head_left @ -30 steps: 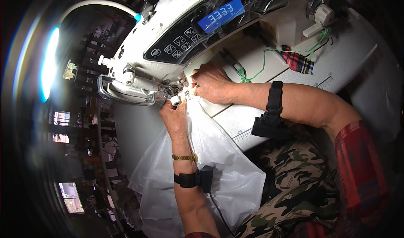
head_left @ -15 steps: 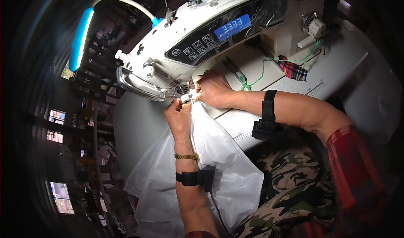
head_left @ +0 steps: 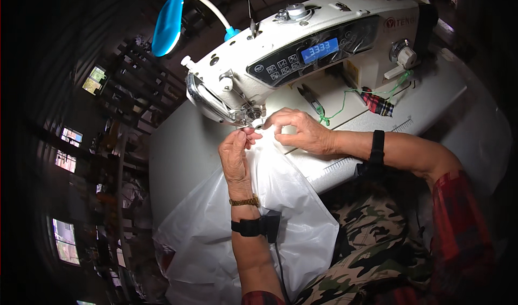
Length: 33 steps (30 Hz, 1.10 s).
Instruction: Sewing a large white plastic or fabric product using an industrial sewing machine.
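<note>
A white sewing machine [head_left: 232,70] stands before me, its needle end over the edge of a glossy white woven plastic sheet [head_left: 291,208]. The sheet hangs from the machine bed toward my lap, gathered narrow at the top. Just left of the needle area, my left hand [head_left: 236,155] has its fingers curled and pinched at the sheet's upper edge. To the right of the needle, my right hand [head_left: 305,132] is bent, index finger reaching to the needle area. Its thumb is apart from that fingertip, close over the brightly lit sheet. Glare hides the fine detail between the hands.
Thread snips [head_left: 311,100] with green cord lie on the bed under the machine arm. A plaid cloth scrap [head_left: 377,103] is tied near the machine's right end. A blue lamp [head_left: 168,27] on a bent neck rises at the left. A ruler strip [head_left: 345,163] runs along the table.
My right hand has drawn slightly right, its thumb and index finger spreading apart. The left hand stays by the needle. The whole view has shifted, with the machine appearing farther right.
</note>
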Motion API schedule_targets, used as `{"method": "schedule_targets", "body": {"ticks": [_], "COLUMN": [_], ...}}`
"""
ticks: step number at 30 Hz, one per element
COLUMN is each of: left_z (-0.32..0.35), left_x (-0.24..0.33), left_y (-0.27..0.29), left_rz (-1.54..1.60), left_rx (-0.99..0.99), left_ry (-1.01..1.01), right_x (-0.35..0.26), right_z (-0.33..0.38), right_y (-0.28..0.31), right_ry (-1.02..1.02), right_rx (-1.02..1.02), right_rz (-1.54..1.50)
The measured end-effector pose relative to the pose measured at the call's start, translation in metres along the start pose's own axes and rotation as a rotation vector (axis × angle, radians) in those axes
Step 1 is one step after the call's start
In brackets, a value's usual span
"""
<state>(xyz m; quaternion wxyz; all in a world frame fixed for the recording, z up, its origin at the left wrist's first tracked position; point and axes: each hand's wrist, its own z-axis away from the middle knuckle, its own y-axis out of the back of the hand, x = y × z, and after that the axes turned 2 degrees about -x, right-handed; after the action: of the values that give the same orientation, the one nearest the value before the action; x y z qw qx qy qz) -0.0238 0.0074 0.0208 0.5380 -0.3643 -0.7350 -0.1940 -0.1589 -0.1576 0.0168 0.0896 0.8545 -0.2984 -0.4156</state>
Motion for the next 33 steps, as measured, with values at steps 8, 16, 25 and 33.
{"method": "schedule_targets", "body": {"ticks": [8, 16, 25, 33], "left_z": [0.006, 0.000, -0.001, -0.001], "left_x": [0.007, 0.009, 0.002, -0.003], "left_y": [0.003, -0.003, -0.008, -0.007], "left_rz": [0.180, -0.123, -0.259, -0.375], "left_rx": [0.007, 0.244, 0.364, 0.257], "left_ry": [0.111, 0.005, -0.257, -0.095], "right_x": [-0.030, -0.026, -0.022, -0.020], "right_z": [0.003, -0.001, 0.000, 0.000], "right_y": [-0.019, -0.032, -0.032, -0.035], "right_ry": [-0.443, -0.499, -0.506, -0.513], "right_rx": [-0.080, 0.105, 0.100, 0.091], "right_rz": [-0.661, -0.326, -0.365, -0.427]}}
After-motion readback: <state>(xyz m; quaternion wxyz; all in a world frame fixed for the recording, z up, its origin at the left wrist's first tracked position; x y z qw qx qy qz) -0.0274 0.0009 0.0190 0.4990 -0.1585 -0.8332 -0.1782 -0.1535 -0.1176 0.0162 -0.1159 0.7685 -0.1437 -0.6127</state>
